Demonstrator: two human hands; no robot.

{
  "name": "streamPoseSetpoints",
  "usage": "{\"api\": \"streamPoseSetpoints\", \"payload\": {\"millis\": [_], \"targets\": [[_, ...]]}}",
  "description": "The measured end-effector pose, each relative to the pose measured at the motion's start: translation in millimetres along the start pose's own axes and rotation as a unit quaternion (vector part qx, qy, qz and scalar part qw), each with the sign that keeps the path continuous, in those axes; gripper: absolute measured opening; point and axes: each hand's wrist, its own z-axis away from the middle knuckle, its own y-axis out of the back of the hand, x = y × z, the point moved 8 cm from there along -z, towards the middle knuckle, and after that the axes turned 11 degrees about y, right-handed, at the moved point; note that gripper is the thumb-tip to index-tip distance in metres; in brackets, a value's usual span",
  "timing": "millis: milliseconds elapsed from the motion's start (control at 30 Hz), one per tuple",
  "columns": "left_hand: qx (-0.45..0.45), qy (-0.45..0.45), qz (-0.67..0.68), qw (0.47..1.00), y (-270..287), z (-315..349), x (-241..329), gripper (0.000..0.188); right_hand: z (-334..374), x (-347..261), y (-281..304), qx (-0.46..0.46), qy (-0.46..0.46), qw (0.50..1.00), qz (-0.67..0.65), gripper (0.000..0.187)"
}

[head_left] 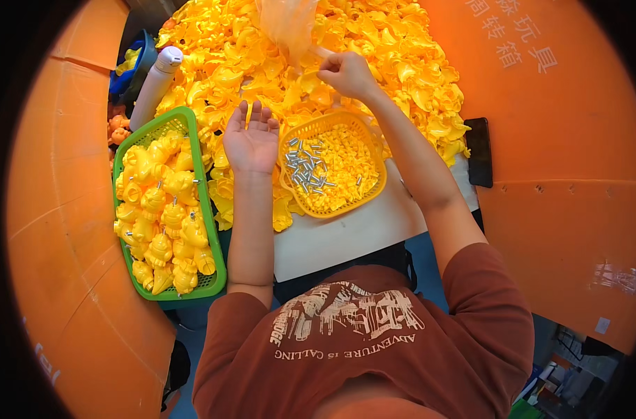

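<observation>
My left hand [252, 143] is raised palm up over the heap, its fingers loosely apart. A thin strip of yellow shows between the fingers; I cannot tell if it is a held piece or the heap behind. Beyond it to the right, my right hand [347, 73] has its fingers curled, with the index fingertip at the edge of a translucent plastic bag [286, 26]. The bag lies over a wide heap of glossy yellow plastic shell pieces [409, 77]. Below my hands, a yellow basket [363, 204] holds small yellow parts [346, 164] and silvery metal cylinders [306, 167].
On the left, a green basket [219, 262] is filled with assembled yellow toy figures [161, 209]. A pale bottle [154, 87] stands behind it, near a blue container [145, 59]. A dark phone [479, 150] lies at the right. Orange panels [555, 126] flank the white tabletop [346, 237].
</observation>
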Motion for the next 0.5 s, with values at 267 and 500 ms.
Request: {"api": "streamPoseSetpoints", "payload": {"millis": [267,500], "targets": [[0.001,-0.065,-0.122,0.990,-21,13,2,0.029,11,-44,4,0.013,0.046,0.987,-0.151,0.025],[0.037,-0.144,-0.083,0.985,-16,24,13,0.030,46,26,34,-0.077,-0.099,0.968,0.219,0.039]]}}
